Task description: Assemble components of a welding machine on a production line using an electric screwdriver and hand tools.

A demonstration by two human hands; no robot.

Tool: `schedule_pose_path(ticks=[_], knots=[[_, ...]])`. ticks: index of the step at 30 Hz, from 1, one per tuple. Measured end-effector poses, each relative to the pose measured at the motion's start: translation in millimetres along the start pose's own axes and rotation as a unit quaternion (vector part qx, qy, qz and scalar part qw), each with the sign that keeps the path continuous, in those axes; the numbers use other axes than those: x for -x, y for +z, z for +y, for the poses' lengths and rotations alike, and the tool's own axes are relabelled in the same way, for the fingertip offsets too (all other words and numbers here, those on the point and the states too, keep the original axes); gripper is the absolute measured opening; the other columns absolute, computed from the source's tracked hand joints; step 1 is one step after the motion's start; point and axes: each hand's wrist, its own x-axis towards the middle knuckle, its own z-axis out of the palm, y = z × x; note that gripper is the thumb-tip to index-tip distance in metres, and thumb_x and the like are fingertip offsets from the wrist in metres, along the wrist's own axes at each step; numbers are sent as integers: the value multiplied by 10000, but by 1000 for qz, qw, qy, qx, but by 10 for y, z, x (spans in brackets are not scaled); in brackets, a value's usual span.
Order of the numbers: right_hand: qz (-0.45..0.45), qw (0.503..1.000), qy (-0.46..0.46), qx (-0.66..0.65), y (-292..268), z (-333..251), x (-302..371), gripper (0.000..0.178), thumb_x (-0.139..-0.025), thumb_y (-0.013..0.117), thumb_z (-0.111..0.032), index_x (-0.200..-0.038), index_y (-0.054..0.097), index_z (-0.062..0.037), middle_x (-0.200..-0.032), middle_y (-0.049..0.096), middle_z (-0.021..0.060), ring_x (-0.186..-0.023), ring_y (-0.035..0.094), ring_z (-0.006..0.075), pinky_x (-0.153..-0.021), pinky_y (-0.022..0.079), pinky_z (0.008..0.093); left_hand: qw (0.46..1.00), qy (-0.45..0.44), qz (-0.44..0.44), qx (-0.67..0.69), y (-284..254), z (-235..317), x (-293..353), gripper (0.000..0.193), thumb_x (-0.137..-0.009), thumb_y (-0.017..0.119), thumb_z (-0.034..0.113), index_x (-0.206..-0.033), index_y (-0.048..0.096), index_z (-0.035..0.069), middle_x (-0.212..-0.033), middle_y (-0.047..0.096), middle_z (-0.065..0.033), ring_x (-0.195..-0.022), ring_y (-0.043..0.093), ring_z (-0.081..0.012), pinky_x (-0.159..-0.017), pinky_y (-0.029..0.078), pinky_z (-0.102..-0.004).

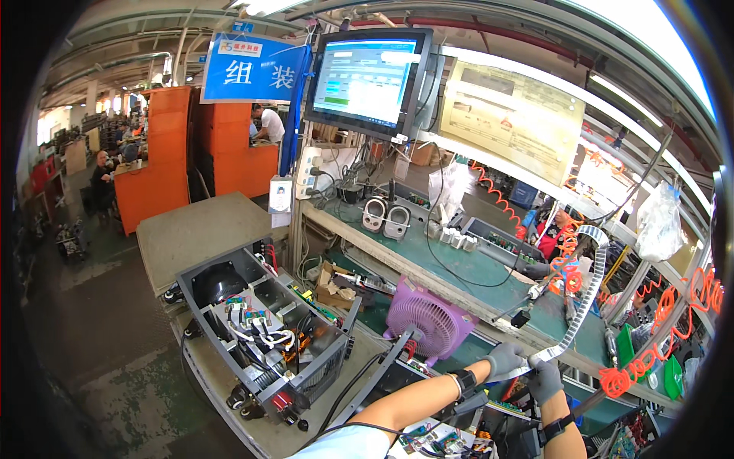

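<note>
A long pale strip divided into small segments, looking like a strip of labels (pixel 586 307), curves down from the upper right of the bench. Its lower end reaches both my hands, which wear grey gloves. My left hand (pixel 505 359) is closed on the end of the strip. Just to its right, my right hand (pixel 544 380) also grips the strip, with fingers bent round it. Below my forearms lies an open metal chassis (pixel 440 437) with circuit boards and wiring, partly hidden by my arms.
Another open chassis (pixel 287 325) with wiring sits on a cart at left. A purple fan (pixel 430 320) stands beyond it. Orange coiled hoses (pixel 615 381) hang at right. A monitor (pixel 365 83) is mounted above the green bench (pixel 428 256). Other people work in the background.
</note>
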Motion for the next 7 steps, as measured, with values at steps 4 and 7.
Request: schedule_pose_path(ticks=[4,7], knots=[[5,1000,1,-13,37,-12,82,278,-766,568,-29,-996,436,-112,-856,538,50,-745,567,223,-616,500,398,1000,-9,-7,8,14,26,48,185,-717,626,146,-856,646,26,-761,638,-111,-687,590,-184,-645,453,-314],[-6,1000,11,-5,2,-22,115,294,-763,582,-36,-1006,431,-102,-880,535,50,-777,578,232,-624,505,413,999,4,-25,-22,-7,52,70,202,-708,625,188,-833,655,32,-743,640,-106,-682,595,-194,-644,457,-306]])
